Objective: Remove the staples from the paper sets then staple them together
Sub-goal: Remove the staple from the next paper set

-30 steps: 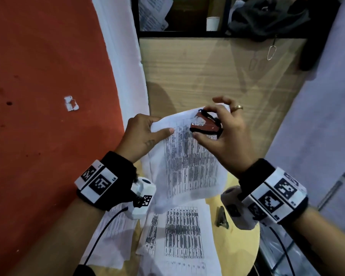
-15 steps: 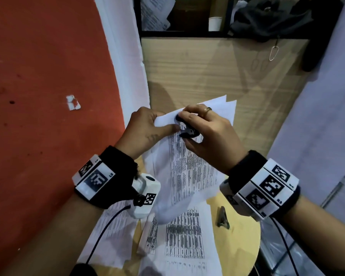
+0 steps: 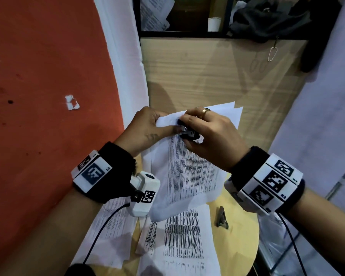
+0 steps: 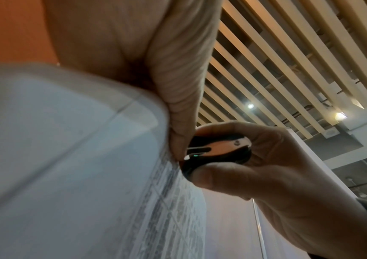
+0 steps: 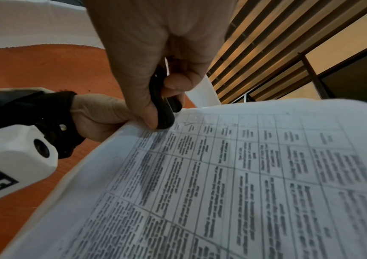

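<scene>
My left hand [image 3: 147, 128] pinching the paper set's [image 3: 189, 168] top corner, my right hand [image 3: 211, 134] just beside it pressing the staple remover [image 3: 188, 134] there, more sheets [image 3: 179, 242] lying on the round table [image 3: 241, 236] beneath, stapler [image 3: 221, 218] lying right of them.

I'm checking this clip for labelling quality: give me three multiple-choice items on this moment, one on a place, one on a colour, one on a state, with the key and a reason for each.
1. Where is the staple remover applied?
A. at the top corner of the held paper set
B. on the round table
C. on the shelf

2. What colour is the staple remover's body?
A. white
B. black
C. yellow

3. What is the left hand doing?
A. hanging idle
B. pressing flat on the table
C. pinching the paper set's top corner

Key: 1 A, the right hand holds the tool against the sheets' top corner, raised above the table; 2 B, the left wrist view shows black grips around a shiny metal middle; 3 C, thumb and fingers clamp the corner right beside the tool.
</scene>
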A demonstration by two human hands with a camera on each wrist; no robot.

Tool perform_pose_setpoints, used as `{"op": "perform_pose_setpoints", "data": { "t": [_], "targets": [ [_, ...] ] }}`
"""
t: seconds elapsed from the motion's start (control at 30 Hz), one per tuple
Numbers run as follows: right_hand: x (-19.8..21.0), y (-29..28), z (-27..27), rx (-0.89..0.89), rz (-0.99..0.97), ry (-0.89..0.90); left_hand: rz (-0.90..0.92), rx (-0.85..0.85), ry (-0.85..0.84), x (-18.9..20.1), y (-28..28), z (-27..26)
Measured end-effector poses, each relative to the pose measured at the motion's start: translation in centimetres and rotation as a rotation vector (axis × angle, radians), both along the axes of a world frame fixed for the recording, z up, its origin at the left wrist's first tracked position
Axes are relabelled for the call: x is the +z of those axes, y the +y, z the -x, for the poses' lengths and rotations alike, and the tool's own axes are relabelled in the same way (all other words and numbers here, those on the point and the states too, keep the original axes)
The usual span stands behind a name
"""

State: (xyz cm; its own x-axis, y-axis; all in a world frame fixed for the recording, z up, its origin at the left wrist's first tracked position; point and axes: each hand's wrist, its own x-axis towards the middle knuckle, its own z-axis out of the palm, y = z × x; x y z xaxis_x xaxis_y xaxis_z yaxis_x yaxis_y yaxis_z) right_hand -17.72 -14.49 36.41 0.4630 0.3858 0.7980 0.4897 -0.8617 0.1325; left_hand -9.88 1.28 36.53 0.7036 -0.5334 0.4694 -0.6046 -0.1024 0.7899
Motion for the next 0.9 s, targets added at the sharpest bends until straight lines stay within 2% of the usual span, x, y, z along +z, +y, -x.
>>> {"op": "perform_pose_setpoints", "data": {
  "t": [0.37,0.57,0.77,0.9],
  "targets": [
    [0.6,-0.4,-0.1,-0.019,0.119,0.045,0.035,-0.163,0.083,0.1,0.1,0.6],
    [0.6,-0.4,-0.5,0.011,0.139,0.066,0.05,-0.192,0.137,0.1,0.3,0.6],
    [0.1,-0.4,-1.1,0.027,0.055,0.035,0.069,-0.156,0.215,-0.4,0.2,0.1],
    [-0.6,-0.5,-1.4,0.065,-0.105,0.033,0.103,-0.127,0.226,-0.6,0.1,-0.2]
  ]
}}
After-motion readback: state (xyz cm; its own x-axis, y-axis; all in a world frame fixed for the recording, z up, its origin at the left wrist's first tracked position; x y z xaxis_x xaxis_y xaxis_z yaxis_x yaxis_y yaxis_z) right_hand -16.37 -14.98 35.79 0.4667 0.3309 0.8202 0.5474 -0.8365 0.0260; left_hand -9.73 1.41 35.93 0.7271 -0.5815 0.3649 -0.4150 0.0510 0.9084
